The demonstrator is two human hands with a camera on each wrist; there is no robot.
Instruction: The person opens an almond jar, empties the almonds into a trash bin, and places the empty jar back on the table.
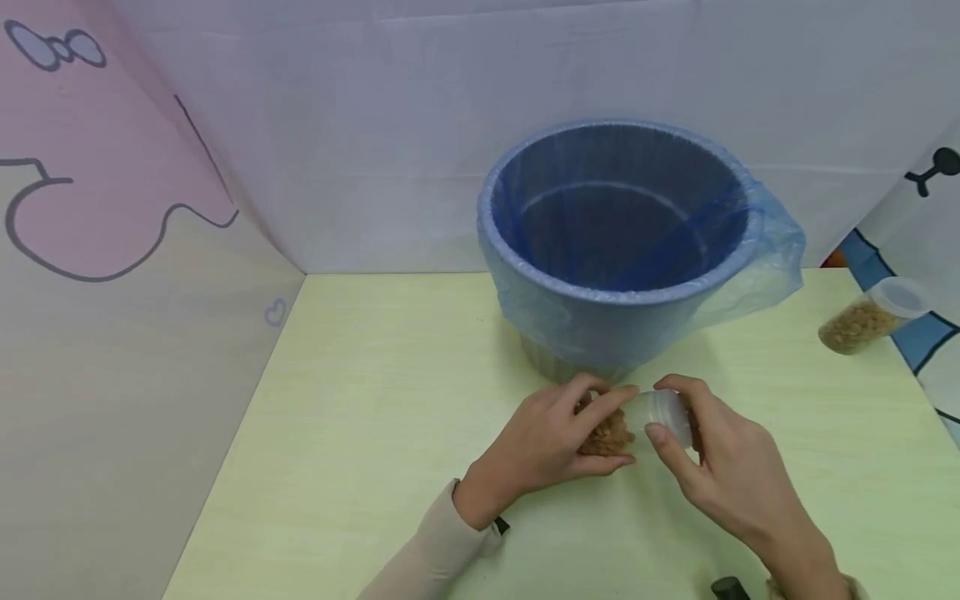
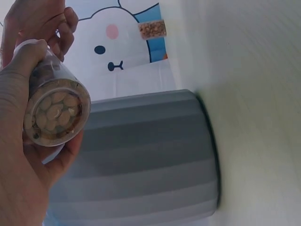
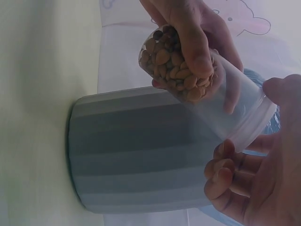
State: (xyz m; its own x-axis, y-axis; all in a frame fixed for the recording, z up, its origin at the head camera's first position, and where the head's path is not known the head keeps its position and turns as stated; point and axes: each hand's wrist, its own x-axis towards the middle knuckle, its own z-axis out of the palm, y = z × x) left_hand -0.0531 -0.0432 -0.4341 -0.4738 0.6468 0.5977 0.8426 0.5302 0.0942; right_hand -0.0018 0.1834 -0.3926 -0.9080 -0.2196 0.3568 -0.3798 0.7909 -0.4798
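My left hand [image 1: 543,435] grips a clear plastic jar [image 2: 56,113] partly filled with small brown nuggets. The jar lies tilted on its side above the table, its lidded end pointing right in the head view. Around the translucent lid [image 1: 672,417], my right hand [image 1: 731,462] has its thumb on one side and its fingers on the other. In the right wrist view the nuggets [image 3: 176,70] are gathered at the jar's base, and the part near the lid is bare. Whether the lid is loosened, I cannot tell.
Just behind the hands stands a grey bin [image 3: 136,150] lined with a blue plastic bag [image 1: 772,250]. A second lidded jar [image 1: 862,323] of brown pieces is at the table's right edge. Printed cloth walls [image 1: 375,150] enclose the pale green table [image 1: 360,400].
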